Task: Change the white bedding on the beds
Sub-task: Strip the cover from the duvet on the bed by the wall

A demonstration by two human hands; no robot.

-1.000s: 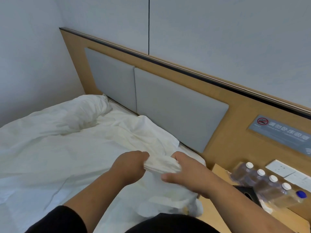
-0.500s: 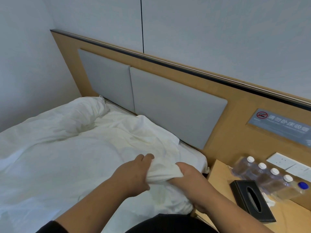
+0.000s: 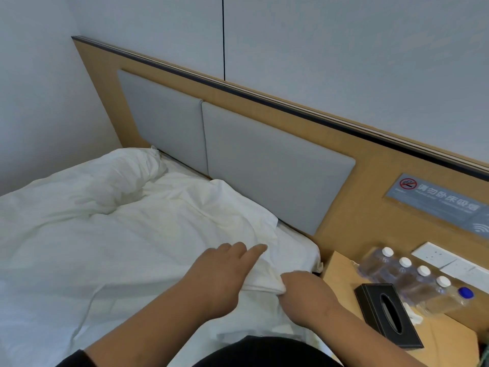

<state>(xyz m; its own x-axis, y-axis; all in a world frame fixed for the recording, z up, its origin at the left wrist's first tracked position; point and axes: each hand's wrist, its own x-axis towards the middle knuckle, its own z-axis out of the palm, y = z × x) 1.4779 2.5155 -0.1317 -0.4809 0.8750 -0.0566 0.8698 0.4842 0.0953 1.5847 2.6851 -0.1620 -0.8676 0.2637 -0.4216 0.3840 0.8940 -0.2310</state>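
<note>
Right hand (image 3: 304,295): fingers curled under, gripping a bunched fold of the white sheet (image 3: 132,234) near the bed's right edge, beside the nightstand (image 3: 341,271).

Left hand (image 3: 225,271): released, fingers straight and spread, resting flat on the sheet just left of the gripped fold, fingertips pointing toward the headboard (image 3: 317,144).

Sheet: white, rumpled, covering the bed from the near edge up to the headboard. The gathered fold runs as a short ridge from the right hand up and left past the left fingertips. One loose corner (image 3: 270,221) points toward the grey headboard pad (image 3: 272,176). A thicker bundle of bedding (image 3: 113,178) lies at the far left, its long axis running from the left wall toward the headboard corner.

Change from half a second ago: the left hand then pinched the fold together with the right; it has let go and lies open. The fold sits lower, nearer the mattress.

Nightstand: black tissue box (image 3: 389,313) near its front; a row of water bottles (image 3: 412,279) lying behind it, white caps and one blue. Wall sockets (image 3: 434,255) and a no-smoking sign (image 3: 436,200) on the wooden panel.
</note>
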